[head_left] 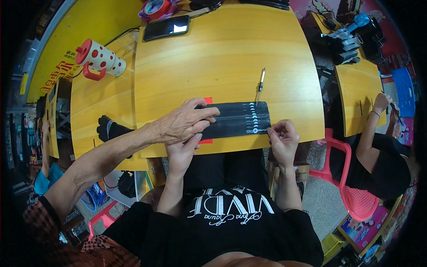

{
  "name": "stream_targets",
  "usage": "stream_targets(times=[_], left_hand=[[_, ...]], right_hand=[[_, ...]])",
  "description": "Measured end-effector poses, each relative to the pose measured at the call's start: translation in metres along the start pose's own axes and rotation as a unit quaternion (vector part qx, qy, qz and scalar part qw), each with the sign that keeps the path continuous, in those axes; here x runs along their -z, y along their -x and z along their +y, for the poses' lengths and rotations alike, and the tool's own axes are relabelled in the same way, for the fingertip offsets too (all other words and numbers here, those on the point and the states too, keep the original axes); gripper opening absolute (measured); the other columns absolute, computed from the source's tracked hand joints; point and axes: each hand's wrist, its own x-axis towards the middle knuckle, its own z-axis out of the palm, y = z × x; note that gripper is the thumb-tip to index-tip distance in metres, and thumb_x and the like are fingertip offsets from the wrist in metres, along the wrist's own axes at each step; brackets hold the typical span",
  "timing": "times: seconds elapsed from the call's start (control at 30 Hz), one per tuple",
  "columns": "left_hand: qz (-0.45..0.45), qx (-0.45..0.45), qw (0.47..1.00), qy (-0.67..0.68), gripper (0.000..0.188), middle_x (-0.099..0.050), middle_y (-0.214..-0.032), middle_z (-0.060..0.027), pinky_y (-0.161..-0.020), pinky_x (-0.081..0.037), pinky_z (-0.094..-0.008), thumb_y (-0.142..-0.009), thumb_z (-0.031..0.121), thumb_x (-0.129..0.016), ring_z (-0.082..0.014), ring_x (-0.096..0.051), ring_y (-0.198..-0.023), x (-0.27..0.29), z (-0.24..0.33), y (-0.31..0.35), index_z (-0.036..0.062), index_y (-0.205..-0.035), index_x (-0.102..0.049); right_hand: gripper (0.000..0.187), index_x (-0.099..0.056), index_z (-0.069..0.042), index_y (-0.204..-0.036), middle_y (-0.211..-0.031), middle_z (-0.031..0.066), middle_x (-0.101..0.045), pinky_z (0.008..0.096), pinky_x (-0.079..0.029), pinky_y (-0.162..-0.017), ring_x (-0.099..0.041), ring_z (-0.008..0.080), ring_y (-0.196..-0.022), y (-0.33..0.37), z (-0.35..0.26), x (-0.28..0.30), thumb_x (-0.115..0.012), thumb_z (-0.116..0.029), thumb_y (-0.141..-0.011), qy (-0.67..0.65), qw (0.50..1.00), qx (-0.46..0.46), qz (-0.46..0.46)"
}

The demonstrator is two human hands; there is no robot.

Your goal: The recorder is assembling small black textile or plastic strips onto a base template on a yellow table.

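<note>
A flat set of overlapping black pieces (229,122), apparently cloth, lies along the table's near edge. Small white printed marks run in a row down its right end. My right hand (284,139) is closed in a pinch at its lower right corner. At its lower left edge, my left hand (180,155) grips with the thumb uppermost, its fingers partly hidden. A co-worker's hand (187,120) reaches in from the left, across my left hand, and rests on the left end. A red flat piece (207,141) shows beneath the black pieces.
A slim pen-like tool (261,84) lies just beyond the black pieces. Farther off are a phone (167,28) and a roll of tape (158,8). Leftward stand a red-dotted tumbler (100,58) and a black bundle (111,129). Another person (378,147) sits right, by a pink chair (356,200).
</note>
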Motion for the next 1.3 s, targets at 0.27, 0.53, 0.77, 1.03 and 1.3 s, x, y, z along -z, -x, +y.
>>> stream_targets(times=[0.27, 0.53, 0.77, 1.03, 1.3], left_hand=[[-0.038, 0.010, 0.999, -0.034, 0.025, -0.066, -0.094, -0.0045, -0.060, -0.049, -0.0227, -0.086, 0.005, -0.065, -0.0121, -0.061, -0.077, 0.006, -0.004, -0.003, 0.0040, -0.110, -0.061], [-0.016, 0.035, 0.999, -0.005, 0.019, -0.064, -0.080, -0.0022, -0.048, -0.043, -0.0174, -0.083, 0.000, -0.069, -0.0073, -0.059, -0.061, 0.001, 0.007, -0.003, 0.0028, -0.099, -0.060], [0.001, 0.031, 0.999, -0.008, 0.019, -0.063, -0.074, -0.0024, -0.043, -0.041, -0.0157, -0.081, -0.002, -0.070, -0.0059, -0.059, -0.054, 0.003, 0.002, -0.005, 0.0028, -0.094, -0.058], [0.006, 0.033, 0.999, -0.006, 0.016, -0.064, -0.072, -0.0031, -0.046, -0.044, -0.0178, -0.080, -0.003, -0.071, -0.0055, -0.060, -0.058, 0.003, 0.000, -0.003, 0.0008, -0.091, -0.059], [0.009, 0.014, 1.000, -0.014, 0.015, -0.065, -0.071, -0.0041, -0.053, -0.048, -0.0191, -0.079, -0.004, -0.071, -0.0061, -0.060, -0.059, 0.002, 0.002, -0.004, -0.0016, -0.088, -0.059]], right_hand=[[0.014, -0.054, 0.000, -0.078, -0.067, 0.0014, -0.055, 0.0197, -0.038, -0.051, -0.048, 0.0040, -0.058, 0.000, 0.000, -0.001, -0.066, 0.007, -0.078, 0.002, 1.000, 0.009, 0.004], [0.013, -0.054, 0.000, -0.079, -0.069, 0.0018, -0.056, 0.0192, -0.039, -0.052, -0.049, 0.0031, -0.059, 0.000, -0.006, -0.001, -0.065, 0.008, -0.078, -0.001, 1.000, -0.003, 0.000], [0.013, -0.054, 0.000, -0.080, -0.070, 0.0017, -0.056, 0.0183, -0.039, -0.052, -0.049, 0.0031, -0.060, -0.001, -0.007, -0.002, -0.064, 0.008, -0.079, -0.004, 1.000, 0.007, -0.002], [0.014, -0.054, 0.000, -0.080, -0.072, 0.0008, -0.056, 0.0180, -0.038, -0.053, -0.048, 0.0026, -0.061, -0.001, -0.004, 0.000, -0.065, 0.009, -0.078, 0.007, 1.000, 0.006, -0.013], [0.014, -0.054, -0.001, -0.081, -0.072, 0.0009, -0.056, 0.0181, -0.040, -0.053, -0.049, 0.0026, -0.062, 0.000, -0.001, 0.000, -0.065, 0.008, -0.079, -0.006, 1.000, 0.011, -0.012]])
